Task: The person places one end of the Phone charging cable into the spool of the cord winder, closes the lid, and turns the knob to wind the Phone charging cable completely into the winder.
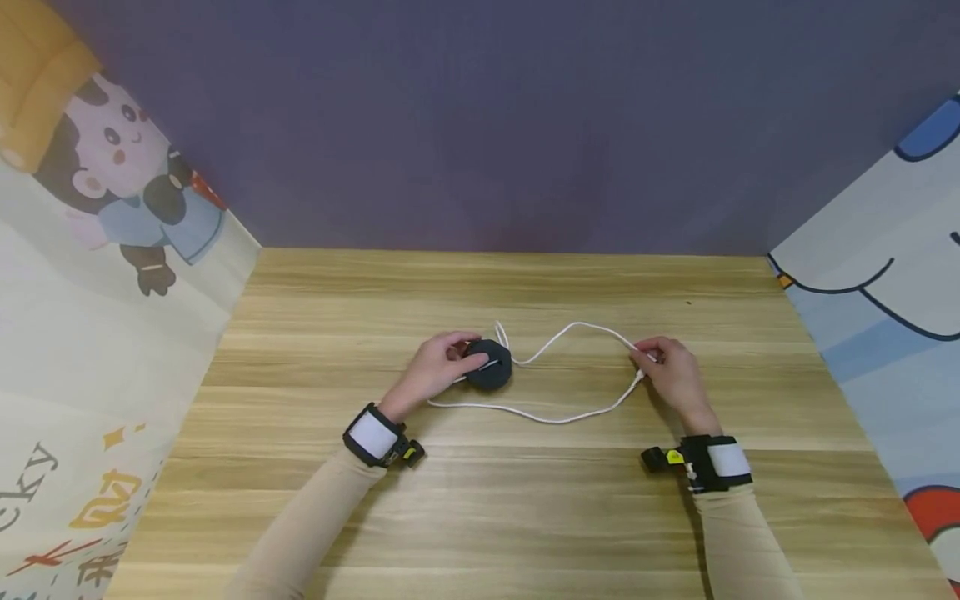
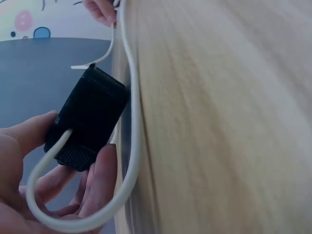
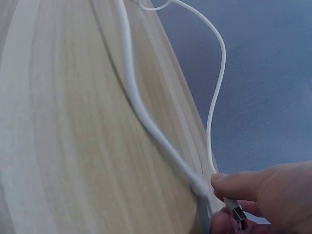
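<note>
A black round cable holder (image 1: pixel 491 365) lies on the wooden table (image 1: pixel 525 517), and my left hand (image 1: pixel 442 365) grips it by its left side. The left wrist view shows this black holder (image 2: pixel 87 122) between my thumb and fingers (image 2: pixel 100 180), with a white cable (image 2: pixel 131 146) running out of it in a loop. That white cable (image 1: pixel 555 417) lies in a wide loop across the table to my right hand (image 1: pixel 671 371). My right hand (image 3: pixel 263 200) pinches the cable's plug end (image 3: pixel 233 210), where a metal connector shows.
Printed cartoon panels stand at the left (image 1: pixel 97 275) and right (image 1: pixel 885 275) sides of the table, and a dark purple wall (image 1: pixel 495 125) closes the back. Bare wood stretches in front of and behind the cable.
</note>
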A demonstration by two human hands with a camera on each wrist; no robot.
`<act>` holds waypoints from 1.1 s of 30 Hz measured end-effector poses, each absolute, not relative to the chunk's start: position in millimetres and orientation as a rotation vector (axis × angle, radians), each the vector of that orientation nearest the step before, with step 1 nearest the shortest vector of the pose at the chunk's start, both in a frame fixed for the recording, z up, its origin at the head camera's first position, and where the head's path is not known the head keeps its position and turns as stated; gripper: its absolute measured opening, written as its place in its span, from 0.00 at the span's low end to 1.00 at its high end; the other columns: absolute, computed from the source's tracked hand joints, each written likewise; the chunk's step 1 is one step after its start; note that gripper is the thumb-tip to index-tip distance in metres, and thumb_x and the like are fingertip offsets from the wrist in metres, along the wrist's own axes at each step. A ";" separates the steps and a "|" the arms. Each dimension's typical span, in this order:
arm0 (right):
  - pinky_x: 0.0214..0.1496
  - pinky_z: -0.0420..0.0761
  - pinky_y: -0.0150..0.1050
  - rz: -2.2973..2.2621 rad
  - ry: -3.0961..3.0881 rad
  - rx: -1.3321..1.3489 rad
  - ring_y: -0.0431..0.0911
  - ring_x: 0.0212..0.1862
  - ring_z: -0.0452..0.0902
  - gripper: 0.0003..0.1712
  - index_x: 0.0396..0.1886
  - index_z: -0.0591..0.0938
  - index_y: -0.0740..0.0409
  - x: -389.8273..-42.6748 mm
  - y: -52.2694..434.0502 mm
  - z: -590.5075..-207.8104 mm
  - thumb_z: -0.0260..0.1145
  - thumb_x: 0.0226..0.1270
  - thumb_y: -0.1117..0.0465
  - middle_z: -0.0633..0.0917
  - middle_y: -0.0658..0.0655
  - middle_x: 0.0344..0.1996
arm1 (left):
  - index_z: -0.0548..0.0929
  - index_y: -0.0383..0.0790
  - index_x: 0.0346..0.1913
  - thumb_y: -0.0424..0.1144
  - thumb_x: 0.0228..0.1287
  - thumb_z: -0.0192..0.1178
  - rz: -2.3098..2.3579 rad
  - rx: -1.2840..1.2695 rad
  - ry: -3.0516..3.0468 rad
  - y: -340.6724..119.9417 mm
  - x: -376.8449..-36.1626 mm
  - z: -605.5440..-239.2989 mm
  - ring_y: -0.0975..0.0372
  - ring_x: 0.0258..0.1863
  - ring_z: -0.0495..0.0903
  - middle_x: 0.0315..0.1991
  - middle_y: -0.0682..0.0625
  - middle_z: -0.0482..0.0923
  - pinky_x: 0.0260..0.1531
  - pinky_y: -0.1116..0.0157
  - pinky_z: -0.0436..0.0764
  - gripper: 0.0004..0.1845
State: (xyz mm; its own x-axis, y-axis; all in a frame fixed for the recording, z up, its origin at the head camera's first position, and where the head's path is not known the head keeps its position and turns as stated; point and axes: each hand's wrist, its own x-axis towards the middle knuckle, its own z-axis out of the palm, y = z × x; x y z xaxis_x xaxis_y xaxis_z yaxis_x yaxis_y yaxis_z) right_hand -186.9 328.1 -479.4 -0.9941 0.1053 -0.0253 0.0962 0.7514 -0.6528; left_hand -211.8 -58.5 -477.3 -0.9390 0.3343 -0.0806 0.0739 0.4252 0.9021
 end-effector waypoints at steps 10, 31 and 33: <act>0.35 0.69 0.39 0.938 -2.974 -0.178 0.52 0.36 0.72 0.14 0.46 0.84 0.68 -184.5 327.7 -483.5 0.68 0.74 0.59 0.80 0.62 0.35 | 0.84 0.37 0.61 0.45 0.68 0.69 1.416 0.390 2.542 -54.1 -213.2 -478.1 0.63 0.27 0.79 0.34 0.46 0.84 0.31 0.68 0.77 0.23; 0.34 0.68 0.40 0.916 -3.058 -0.168 0.51 0.34 0.72 0.21 0.46 0.81 0.66 -183.0 324.4 -479.8 0.69 0.73 0.50 0.79 0.59 0.33 | 0.82 0.31 0.62 0.44 0.72 0.65 1.326 0.408 2.549 -50.7 -215.4 -485.7 0.56 0.42 0.84 0.50 0.40 0.84 0.44 0.62 0.84 0.23; 0.34 0.68 0.39 0.924 -3.058 -0.160 0.51 0.34 0.73 0.22 0.47 0.81 0.66 -182.7 323.8 -479.5 0.69 0.73 0.49 0.80 0.60 0.34 | 0.81 0.31 0.62 0.45 0.72 0.65 1.322 0.404 2.546 -50.7 -215.0 -485.4 0.56 0.43 0.84 0.51 0.40 0.83 0.45 0.61 0.84 0.24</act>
State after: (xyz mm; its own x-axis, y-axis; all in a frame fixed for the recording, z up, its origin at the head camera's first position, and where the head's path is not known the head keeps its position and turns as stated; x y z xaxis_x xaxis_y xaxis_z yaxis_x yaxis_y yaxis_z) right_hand -182.7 323.8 -479.5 -0.9934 0.0792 -0.0830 0.1119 0.8283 -0.5490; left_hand -215.0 -50.7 -485.4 -0.9321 0.3515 -0.0871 0.1309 0.5514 0.8239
